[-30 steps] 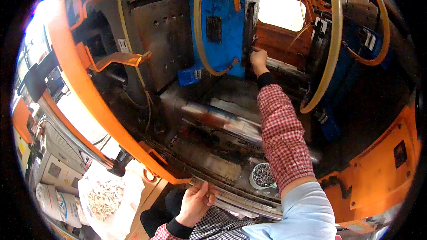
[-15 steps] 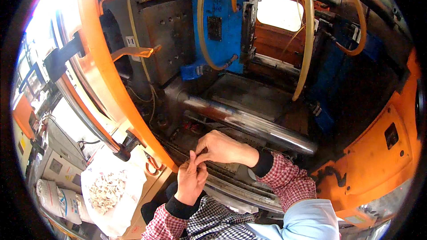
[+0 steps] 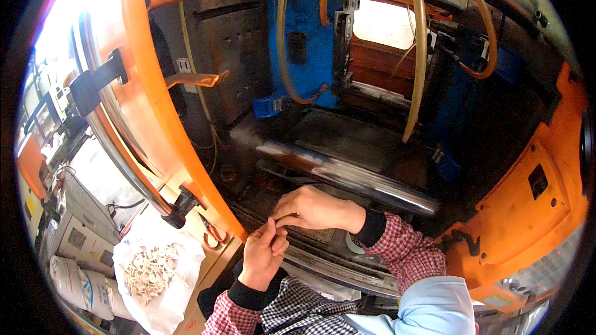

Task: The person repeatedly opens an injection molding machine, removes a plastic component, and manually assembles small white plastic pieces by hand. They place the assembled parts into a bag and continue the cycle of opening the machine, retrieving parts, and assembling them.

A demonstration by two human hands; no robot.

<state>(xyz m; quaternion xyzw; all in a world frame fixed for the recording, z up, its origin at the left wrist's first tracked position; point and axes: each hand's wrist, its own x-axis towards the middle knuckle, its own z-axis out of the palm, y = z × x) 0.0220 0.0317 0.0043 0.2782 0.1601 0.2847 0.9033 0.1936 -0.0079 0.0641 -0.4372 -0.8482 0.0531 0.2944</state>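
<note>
My left hand point(image 3: 264, 257) and my right hand point(image 3: 318, 208) meet in front of my body, fingertip to fingertip. Both are closed in a pinch. Whatever lies between the fingertips is too small or too hidden to name. Beyond them stretches a thick shiny metal bar point(image 3: 360, 177) inside the orange-framed machine. To the left of my hands, a white plastic bag point(image 3: 189, 268) lies open on a cardboard box, holding a heap of small beige pieces point(image 3: 153, 271).
An orange upright point(image 3: 177, 142) stands at my left, with orange-handled scissors point(image 3: 212, 233) beside it. Translucent hoses point(image 3: 417, 56) hang ahead near a blue mould block point(image 3: 304, 49). An orange machine cover point(image 3: 518, 195) borders the right side.
My hands stay pinched together at nearly the same spot, and the fingers have shifted slightly. The whole view has tilted a little, so the machine parts sit at slightly different places.
</note>
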